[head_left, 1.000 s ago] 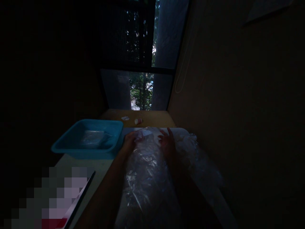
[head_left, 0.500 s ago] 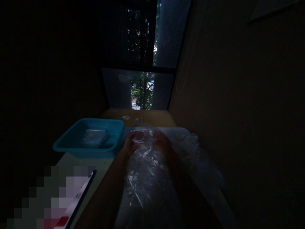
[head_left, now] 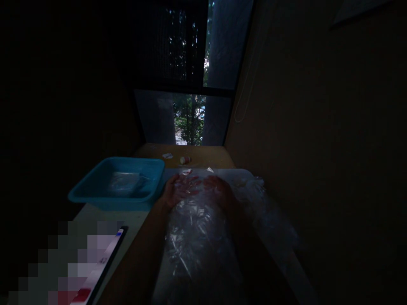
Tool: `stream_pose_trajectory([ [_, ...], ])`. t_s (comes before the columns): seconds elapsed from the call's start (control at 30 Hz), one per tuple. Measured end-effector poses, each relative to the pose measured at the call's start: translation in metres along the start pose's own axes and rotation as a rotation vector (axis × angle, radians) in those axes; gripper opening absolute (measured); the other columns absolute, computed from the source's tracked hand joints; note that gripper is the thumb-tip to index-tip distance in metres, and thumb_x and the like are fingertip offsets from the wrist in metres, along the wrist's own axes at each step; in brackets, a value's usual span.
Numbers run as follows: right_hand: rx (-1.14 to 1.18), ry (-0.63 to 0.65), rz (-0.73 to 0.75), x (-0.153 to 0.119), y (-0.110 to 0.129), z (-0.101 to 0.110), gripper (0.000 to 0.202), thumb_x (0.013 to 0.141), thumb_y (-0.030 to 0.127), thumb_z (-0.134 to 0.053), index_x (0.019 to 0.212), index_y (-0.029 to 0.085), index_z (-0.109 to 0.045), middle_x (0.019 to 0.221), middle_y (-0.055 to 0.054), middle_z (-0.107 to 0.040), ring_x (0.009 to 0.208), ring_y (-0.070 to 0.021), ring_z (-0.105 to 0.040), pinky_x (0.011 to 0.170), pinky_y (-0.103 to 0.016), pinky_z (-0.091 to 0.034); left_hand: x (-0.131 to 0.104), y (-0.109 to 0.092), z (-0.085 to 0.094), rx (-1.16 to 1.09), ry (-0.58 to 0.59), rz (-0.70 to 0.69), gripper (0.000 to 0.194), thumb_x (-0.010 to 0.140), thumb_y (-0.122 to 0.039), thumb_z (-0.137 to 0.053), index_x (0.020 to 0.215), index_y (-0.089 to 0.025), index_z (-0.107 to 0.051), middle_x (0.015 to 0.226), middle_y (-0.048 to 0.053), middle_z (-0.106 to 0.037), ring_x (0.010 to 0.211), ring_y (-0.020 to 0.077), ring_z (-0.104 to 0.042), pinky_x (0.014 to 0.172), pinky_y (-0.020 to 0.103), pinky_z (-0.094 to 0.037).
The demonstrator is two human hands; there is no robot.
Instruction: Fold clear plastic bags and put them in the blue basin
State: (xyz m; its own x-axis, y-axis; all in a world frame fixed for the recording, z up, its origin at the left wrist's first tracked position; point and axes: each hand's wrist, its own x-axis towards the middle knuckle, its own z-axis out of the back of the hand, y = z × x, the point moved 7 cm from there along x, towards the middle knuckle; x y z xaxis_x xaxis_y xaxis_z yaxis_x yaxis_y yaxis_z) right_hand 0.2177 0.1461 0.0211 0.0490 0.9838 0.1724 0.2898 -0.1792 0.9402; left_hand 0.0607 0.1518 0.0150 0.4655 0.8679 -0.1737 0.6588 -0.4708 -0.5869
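A large clear plastic bag (head_left: pixel 199 237) lies crinkled between my forearms and reaches up to both hands. My left hand (head_left: pixel 178 190) is at the upper left part of the bag, its fingers spread and pointing right beneath or against the film. On the other side of the bag, my right hand (head_left: pixel 218 190) touches its upper right part; its fingers are dim and blurred, so their grip is unclear. Beneath them is a whitish surface (head_left: pixel 235 173). More crumpled clear plastic (head_left: pixel 257 190) sits just right of my right hand.
A blue basin (head_left: pixel 92 201) at the left holds a clear wrapped packet (head_left: pixel 125 182). A lit screen (head_left: pixel 104 262) lies at the lower left. On the wooden ledge (head_left: pixel 210 156) by the window are a small roll-like object (head_left: pixel 185 160) and a white scrap (head_left: pixel 167 156).
The top of the bag has come down and flattened, uncovering the small object on the ledge. My left hand's fingers have spread across the film.
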Motion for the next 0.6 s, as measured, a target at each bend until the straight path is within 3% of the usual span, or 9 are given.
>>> stream_pose_trajectory([
  [0.1, 0.019, 0.088, -0.1, 0.002, -0.015, -0.006, 0.023, 0.056, 0.034, -0.066, 0.071, 0.017, -0.063, 0.073, -0.005, -0.066, 0.072, -0.0192, -0.061, 0.066, -0.033, -0.048, 0.002, 0.0, 0.002, -0.001, -0.014, -0.009, 0.037, 0.073, -0.029, -0.043, 0.106, -0.014, -0.051, 0.1, 0.013, -0.062, 0.096, 0.0283, -0.055, 0.076, 0.047, -0.044],
  [0.23, 0.07, -0.017, -0.064, 0.005, -0.017, 0.002, 0.02, 0.059, 0.036, -0.062, 0.069, 0.019, -0.063, 0.071, -0.003, -0.065, 0.073, -0.018, -0.061, 0.068, -0.032, -0.048, 0.004, 0.001, 0.001, 0.072, -0.003, -0.044, 0.038, 0.071, -0.018, -0.044, 0.108, -0.012, -0.051, 0.098, 0.012, -0.062, 0.092, 0.0242, -0.057, 0.077, 0.041, -0.046],
  [0.33, 0.074, -0.006, -0.029, 0.002, -0.008, 0.002, 0.021, 0.057, 0.035, -0.064, 0.071, 0.02, -0.064, 0.078, -0.003, -0.066, 0.075, -0.0175, -0.06, 0.071, -0.032, -0.047, 0.005, 0.003, 0.002, 0.11, -0.03, -0.046, 0.039, 0.071, -0.013, -0.044, 0.109, -0.011, -0.05, 0.094, 0.011, -0.063, 0.087, 0.0223, -0.059, 0.075, 0.037, -0.047],
  [0.43, 0.067, 0.026, -0.01, -0.001, 0.0, -0.001, 0.02, 0.055, 0.035, -0.066, 0.068, 0.02, -0.063, 0.081, -0.003, -0.065, 0.074, -0.0166, -0.059, 0.069, -0.03, -0.046, 0.004, 0.001, 0.001, 0.09, -0.055, -0.084, 0.038, 0.073, -0.013, -0.043, 0.111, -0.013, -0.048, 0.094, 0.01, -0.063, 0.084, 0.0216, -0.06, 0.073, 0.037, -0.048],
  [0.6, 0.042, 0.0, -0.084, 0.001, -0.01, -0.004, 0.023, 0.055, 0.036, -0.064, 0.071, 0.018, -0.064, 0.069, -0.003, -0.065, 0.061, -0.0139, -0.057, 0.057, -0.027, -0.045, 0.001, -0.004, -0.007, 0.047, -0.025, -0.136, 0.035, 0.076, -0.017, -0.041, 0.111, -0.017, -0.048, 0.09, 0.007, -0.064, 0.078, 0.0195, -0.061, 0.07, 0.036, -0.049],
])
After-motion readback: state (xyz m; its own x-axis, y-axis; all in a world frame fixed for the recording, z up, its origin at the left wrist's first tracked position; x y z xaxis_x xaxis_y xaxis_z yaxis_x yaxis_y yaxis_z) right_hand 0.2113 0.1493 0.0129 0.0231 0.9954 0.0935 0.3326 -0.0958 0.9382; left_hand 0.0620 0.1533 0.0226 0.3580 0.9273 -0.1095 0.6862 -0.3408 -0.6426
